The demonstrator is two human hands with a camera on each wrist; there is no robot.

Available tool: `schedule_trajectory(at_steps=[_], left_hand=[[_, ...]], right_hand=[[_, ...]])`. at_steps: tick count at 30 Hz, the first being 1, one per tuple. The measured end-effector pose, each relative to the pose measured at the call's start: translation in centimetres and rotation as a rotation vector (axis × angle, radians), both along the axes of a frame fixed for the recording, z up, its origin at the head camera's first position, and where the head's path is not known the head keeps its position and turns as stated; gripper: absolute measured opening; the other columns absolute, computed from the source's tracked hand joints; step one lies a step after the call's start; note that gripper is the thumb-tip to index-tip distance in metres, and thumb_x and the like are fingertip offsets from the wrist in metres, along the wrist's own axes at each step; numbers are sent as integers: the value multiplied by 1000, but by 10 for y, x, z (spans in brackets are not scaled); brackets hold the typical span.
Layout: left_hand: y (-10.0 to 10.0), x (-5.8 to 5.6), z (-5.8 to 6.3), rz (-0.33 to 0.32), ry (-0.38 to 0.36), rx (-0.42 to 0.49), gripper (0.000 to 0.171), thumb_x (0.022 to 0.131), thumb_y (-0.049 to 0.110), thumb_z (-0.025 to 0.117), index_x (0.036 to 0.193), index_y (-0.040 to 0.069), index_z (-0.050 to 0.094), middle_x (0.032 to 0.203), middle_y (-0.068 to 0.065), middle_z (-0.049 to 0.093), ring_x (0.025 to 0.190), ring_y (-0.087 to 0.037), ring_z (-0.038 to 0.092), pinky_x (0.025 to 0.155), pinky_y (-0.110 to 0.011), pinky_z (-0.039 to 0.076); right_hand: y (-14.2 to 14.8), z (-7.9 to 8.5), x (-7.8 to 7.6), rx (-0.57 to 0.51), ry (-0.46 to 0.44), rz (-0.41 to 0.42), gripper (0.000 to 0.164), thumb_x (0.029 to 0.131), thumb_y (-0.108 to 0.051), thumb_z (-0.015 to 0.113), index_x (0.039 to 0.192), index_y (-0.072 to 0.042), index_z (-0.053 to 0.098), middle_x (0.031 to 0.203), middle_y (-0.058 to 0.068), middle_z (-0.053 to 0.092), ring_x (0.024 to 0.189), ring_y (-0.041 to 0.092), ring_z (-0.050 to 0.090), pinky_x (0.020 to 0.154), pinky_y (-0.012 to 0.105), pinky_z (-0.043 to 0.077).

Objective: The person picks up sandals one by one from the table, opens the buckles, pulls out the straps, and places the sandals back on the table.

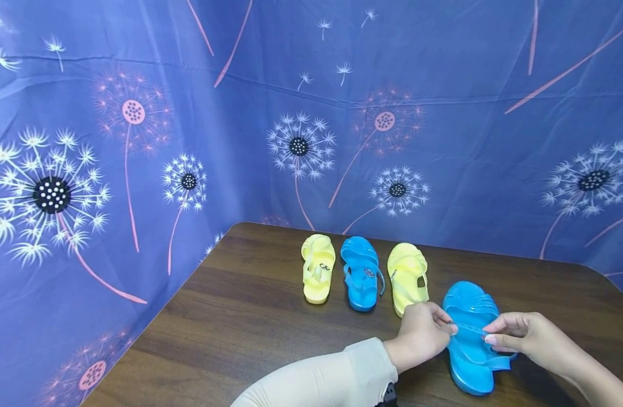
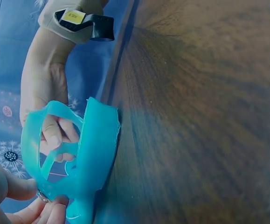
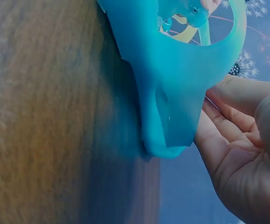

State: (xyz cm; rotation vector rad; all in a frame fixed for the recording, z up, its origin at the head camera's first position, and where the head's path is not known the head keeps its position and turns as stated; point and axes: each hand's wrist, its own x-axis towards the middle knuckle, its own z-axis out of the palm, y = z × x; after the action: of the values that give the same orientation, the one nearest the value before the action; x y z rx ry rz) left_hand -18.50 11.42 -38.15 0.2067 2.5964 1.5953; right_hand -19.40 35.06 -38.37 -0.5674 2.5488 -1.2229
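Note:
A large blue sandal (image 1: 471, 367) lies on the table, its toe pointing away from me. Across it runs a thin translucent blue strap (image 1: 469, 328). My left hand (image 1: 424, 330) pinches the strap at the sandal's left side, where a small metal buckle (image 2: 44, 197) shows between thumb and fingers in the left wrist view. From the right, my right hand (image 1: 535, 339) pinches the strap between thumb and forefinger. In the right wrist view the right hand (image 3: 246, 135) is beside the sandal's heel end (image 3: 181, 93), which partly hides the fingertips.
Beyond my left hand stand a yellow sandal (image 1: 319, 271), a smaller blue sandal (image 1: 361, 271) and another yellow sandal (image 1: 407, 271) in a row, toes away. The brown wooden table (image 1: 230, 322) ends at a blue dandelion-print cloth (image 1: 230, 130) behind and on the left.

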Motion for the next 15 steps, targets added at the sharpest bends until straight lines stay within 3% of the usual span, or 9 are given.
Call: schedule_trajectory(at_steps=[4,10,15], left_hand=[[-3,-2,-1,23,-25,39,12,83,14,77,76,15,67,60,9,54,53,-1,48,50,-16,42],[-4,-4,-4,1,-5,33,11,84,16,76,78,15,67,60,9,56,53,-1,49,50,-16,42],[-3,-2,-4,-8,-9,22,10,84,19,76,80,15,67,62,8,57,54,-1,50,50,-17,42]], right_hand=[[3,-3,2,44,10,-64,26,95,-14,61,103,11,62,94,-11,73,83,-2,67,68,27,59],[-4,1,6,108,-4,-221,41,96,-27,61,118,8,62,103,9,74,85,-1,68,75,35,59],[-9,12,15,167,105,-365,47,93,-40,62,125,-5,64,110,-8,72,89,-21,52,75,36,58]])
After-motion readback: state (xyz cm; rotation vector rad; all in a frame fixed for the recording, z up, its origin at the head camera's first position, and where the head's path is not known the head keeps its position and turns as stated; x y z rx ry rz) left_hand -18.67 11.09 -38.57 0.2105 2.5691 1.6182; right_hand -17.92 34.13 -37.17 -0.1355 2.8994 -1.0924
